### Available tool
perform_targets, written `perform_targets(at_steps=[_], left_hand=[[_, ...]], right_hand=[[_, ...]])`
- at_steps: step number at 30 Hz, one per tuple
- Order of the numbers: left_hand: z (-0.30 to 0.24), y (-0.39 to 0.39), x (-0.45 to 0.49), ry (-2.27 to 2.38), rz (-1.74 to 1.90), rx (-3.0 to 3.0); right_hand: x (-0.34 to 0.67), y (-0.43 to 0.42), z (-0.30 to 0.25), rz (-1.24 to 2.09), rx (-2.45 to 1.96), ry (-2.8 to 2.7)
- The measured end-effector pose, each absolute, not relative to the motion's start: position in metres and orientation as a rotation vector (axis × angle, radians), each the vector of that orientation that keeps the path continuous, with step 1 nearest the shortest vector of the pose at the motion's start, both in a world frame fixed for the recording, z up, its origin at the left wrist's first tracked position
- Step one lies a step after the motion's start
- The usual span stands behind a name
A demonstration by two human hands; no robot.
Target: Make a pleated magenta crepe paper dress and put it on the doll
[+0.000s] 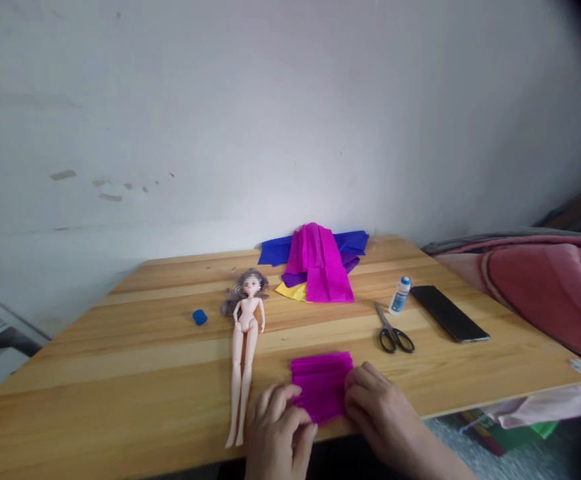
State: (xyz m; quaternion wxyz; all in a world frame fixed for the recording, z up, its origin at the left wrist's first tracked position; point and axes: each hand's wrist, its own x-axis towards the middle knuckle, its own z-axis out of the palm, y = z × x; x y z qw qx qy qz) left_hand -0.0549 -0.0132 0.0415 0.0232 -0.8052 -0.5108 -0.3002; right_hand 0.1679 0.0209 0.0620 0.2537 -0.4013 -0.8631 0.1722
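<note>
A pleated magenta piece of crepe paper (321,387) lies at the table's front edge, its folds running sideways. My left hand (281,430) is at its left edge, fingers curled and thumb close to the lower left corner. On the opposite edge, my right hand (383,413) pinches the paper with its fingers bent together. To the left of my left hand, a doll (245,327) with long grey hair lies on its back, its feet toward me. Black-handled scissors (391,333) rest beyond my right hand, blades pointing away.
More crepe paper (328,267) in magenta, blue, purple and yellow is piled against the wall. A small glue bottle (400,296) stands beside a black phone (450,313). Left of the doll sits a small blue lump (200,317). Pink bedding (545,280) borders the wooden table (120,380) on the right.
</note>
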Motion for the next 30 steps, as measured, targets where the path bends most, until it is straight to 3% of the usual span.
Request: perform_targets(at_steps=[18, 30], left_hand=[[0.028, -0.008, -0.051, -1.696, -0.888, -2.346], [0.025, -0.006, -0.046, -1.690, -0.860, -2.268]], right_hand=[[0.194, 0.022, 0.057, 0.395, -1.095, -2.117], [0.178, 0.005, 0.049, 0.226, -1.127, -2.368]])
